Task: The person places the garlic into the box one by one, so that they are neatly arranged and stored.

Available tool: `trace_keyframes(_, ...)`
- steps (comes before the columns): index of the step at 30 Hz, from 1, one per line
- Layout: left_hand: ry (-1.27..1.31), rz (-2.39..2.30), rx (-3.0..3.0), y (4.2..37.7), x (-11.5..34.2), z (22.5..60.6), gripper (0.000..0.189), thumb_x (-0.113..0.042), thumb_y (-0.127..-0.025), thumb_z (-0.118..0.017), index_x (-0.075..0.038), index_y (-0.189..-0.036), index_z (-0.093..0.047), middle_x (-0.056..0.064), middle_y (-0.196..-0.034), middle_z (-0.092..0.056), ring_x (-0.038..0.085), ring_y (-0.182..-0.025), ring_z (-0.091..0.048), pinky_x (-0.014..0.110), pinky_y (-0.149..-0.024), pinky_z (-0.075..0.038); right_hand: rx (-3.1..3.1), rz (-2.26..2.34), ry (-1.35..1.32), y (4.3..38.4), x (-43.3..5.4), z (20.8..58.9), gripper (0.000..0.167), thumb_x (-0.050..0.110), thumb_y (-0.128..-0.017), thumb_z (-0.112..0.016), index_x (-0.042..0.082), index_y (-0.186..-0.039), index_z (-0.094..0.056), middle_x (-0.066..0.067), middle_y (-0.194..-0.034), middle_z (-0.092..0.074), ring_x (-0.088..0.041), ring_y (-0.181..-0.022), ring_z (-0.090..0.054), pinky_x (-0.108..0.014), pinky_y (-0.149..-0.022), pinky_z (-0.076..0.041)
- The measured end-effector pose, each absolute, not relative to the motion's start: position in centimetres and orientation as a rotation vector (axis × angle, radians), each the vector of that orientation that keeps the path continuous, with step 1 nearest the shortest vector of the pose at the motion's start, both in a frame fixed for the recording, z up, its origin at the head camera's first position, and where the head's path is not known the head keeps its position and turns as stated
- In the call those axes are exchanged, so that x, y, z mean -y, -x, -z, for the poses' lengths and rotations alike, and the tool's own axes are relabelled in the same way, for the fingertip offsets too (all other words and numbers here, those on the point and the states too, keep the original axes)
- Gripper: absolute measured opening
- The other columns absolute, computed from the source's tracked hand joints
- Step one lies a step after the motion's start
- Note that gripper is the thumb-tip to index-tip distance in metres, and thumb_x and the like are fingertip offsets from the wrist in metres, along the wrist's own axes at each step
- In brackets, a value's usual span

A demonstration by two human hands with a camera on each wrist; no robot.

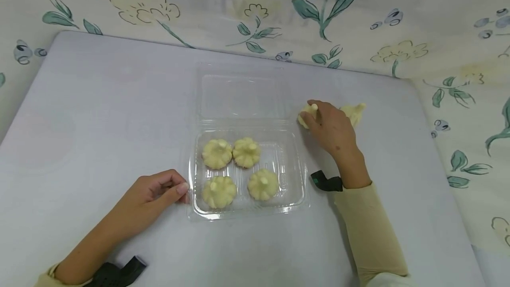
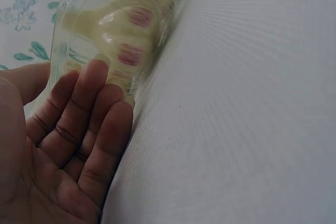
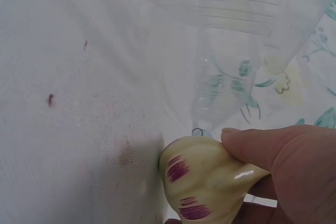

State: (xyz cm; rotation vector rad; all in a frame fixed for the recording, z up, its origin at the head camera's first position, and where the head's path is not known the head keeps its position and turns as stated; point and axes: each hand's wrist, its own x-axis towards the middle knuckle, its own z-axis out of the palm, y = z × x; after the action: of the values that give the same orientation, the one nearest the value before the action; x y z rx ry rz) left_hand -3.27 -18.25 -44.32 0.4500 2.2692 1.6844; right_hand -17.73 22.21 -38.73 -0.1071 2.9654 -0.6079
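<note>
In the head view my right hand (image 1: 332,127) is right of the clear plastic container (image 1: 292,198) and grips a pale garlic bulb (image 1: 307,116). The right wrist view shows this garlic bulb (image 3: 197,171) with purple streaks, the thumb on its neck side and its base close to the tabletop. Another garlic bulb (image 1: 354,113) lies just beyond that hand, partly hidden. My left hand (image 1: 155,196) rests at the container's left side, its relaxed fingertips (image 2: 94,72) against the wall and the thumb at the rim. Several garlic bulbs (image 1: 220,191) stand inside, stems up.
The container's lid (image 1: 241,96) lies folded back, away from me. Under everything is a white tabletop (image 1: 99,123), and a flower-printed cloth (image 1: 215,8) covers the area behind and to the right. A black camera mount (image 1: 326,181) juts from the right wrist, beside the container.
</note>
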Motion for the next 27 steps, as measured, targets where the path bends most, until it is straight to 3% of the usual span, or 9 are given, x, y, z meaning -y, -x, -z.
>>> trace_keyframes(10,-0.461,-1.688,-2.27,3.3,18.2,44.2,0.017,-0.008,-0.107,-0.059,-0.02,-0.099,-0.068,-0.006,-0.087,-0.072,0.017,-0.083,-0.072,0.026,-0.079,-0.057,-2.906,0.558,0.082,17.3,-22.2,38.2,0.056,0.046,-0.108,-0.054,0.008,-0.149,-0.056,-0.02,-0.143,-0.061,-0.041,-0.13,-0.058,-0.059,-0.101,-0.048)
trace_keyframes(20,-0.447,-1.668,-2.282,3.3,18.1,44.0,0.016,-0.01,-0.107,-0.06,-0.02,-0.098,-0.069,-0.007,-0.086,-0.072,0.016,-0.082,-0.072,0.026,-0.078,-0.057,-2.848,0.556,0.189,16.5,-22.7,36.8,0.054,0.043,-0.112,-0.043,0.006,-0.15,-0.055,-0.019,-0.144,-0.061,-0.037,-0.125,-0.06,-0.058,-0.1,-0.048)
trace_keyframes(27,-0.467,-1.68,-2.291,3.2,18.1,44.1,0.017,-0.008,-0.107,-0.06,-0.02,-0.098,-0.069,-0.006,-0.086,-0.073,0.017,-0.082,-0.073,0.026,-0.078,-0.058,-3.002,0.739,0.28,15.1,-22.3,35.0,0.051,0.044,-0.111,-0.048,0.01,-0.148,-0.059,-0.013,-0.106,-0.07,-0.028,-0.084,-0.063,-0.044,-0.069,-0.048)
